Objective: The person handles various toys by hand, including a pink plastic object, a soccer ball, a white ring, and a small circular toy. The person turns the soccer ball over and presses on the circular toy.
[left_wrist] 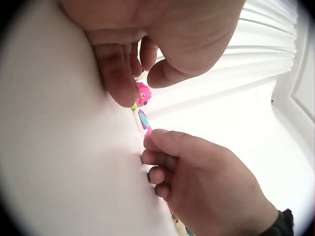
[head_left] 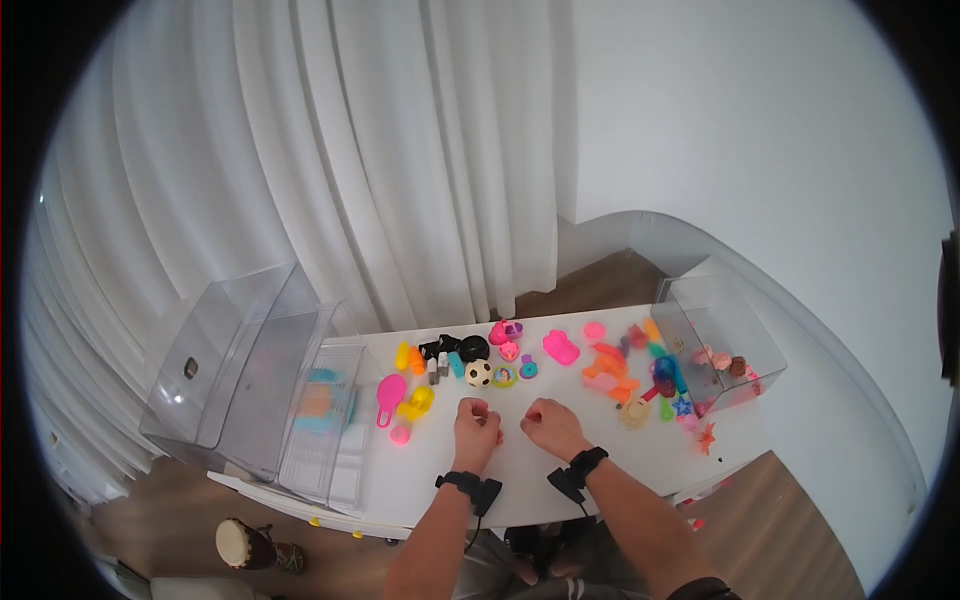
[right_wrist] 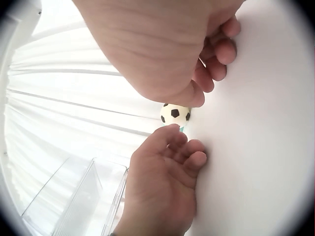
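Both hands rest on the white table near its front edge, a small gap between them. The left hand (head_left: 477, 432) has loosely curled fingers and holds nothing; the right hand (head_left: 554, 430) lies the same way, also with nothing in it. Just beyond the left hand is a soccer ball (head_left: 479, 373), with a green-rimmed round toy (head_left: 504, 377) and a teal and purple toy (head_left: 528, 367) to its right. In the right wrist view the ball (right_wrist: 175, 115) shows between the hands. A pink toy (left_wrist: 143, 94) appears past the left hand in the left wrist view.
Clear bins (head_left: 230, 375) stand at the left and another clear bin (head_left: 730, 340) at the right. Yellow toys (head_left: 415, 404) and a pink paddle (head_left: 390, 394) lie left of the hands; orange toys (head_left: 612, 373) and a blue star (head_left: 683, 405) lie right. A drum (head_left: 245, 545) is on the floor.
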`<state>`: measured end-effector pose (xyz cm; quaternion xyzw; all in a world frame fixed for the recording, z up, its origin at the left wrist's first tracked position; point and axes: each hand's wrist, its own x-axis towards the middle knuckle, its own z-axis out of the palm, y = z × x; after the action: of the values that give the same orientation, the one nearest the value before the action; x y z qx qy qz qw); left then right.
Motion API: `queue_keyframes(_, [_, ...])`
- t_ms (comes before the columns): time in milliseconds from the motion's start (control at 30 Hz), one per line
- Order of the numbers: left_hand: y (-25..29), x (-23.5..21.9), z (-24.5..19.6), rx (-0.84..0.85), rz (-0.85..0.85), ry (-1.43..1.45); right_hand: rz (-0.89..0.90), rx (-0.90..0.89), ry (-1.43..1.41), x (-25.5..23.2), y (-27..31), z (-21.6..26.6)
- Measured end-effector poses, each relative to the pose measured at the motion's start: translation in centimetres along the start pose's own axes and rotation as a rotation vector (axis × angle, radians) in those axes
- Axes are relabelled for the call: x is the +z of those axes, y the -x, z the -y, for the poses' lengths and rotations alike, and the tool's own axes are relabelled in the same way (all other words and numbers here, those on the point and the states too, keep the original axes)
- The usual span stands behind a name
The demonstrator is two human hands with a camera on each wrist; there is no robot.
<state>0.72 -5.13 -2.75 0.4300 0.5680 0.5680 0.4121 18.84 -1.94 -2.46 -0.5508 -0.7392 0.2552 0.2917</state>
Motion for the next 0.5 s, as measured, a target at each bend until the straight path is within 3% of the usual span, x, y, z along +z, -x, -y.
queue_keyframes(67, [0.1, 0.2, 0.1, -0.010, -0.005, -0.004, 0.020, 0.036, -0.043, 0.1, -0.5, 0.1])
queue_keyframes(167, [0.0, 0.3, 0.3, -0.035, -0.052, 0.033, -0.071, -0.056, -0.139, 1.0, -2.1, 0.4])
queue_keyframes(233, [-0.2, 0.1, 0.1, -0.054, -0.094, 0.058, -0.243, -0.188, -0.059, 2.0, -3.3, 1.0])
queue_keyframes(333, [-0.5, -0.2, 0.3, -0.061, -0.180, 0.134, -0.341, -0.306, 0.091, 1.8, -5.1, 3.4])
queue_keyframes(500, [-1.5, -1.3, 0.7, -0.143, -0.209, 0.412, -0.309, -0.349, 0.138, 2.4, -7.6, 6.0])
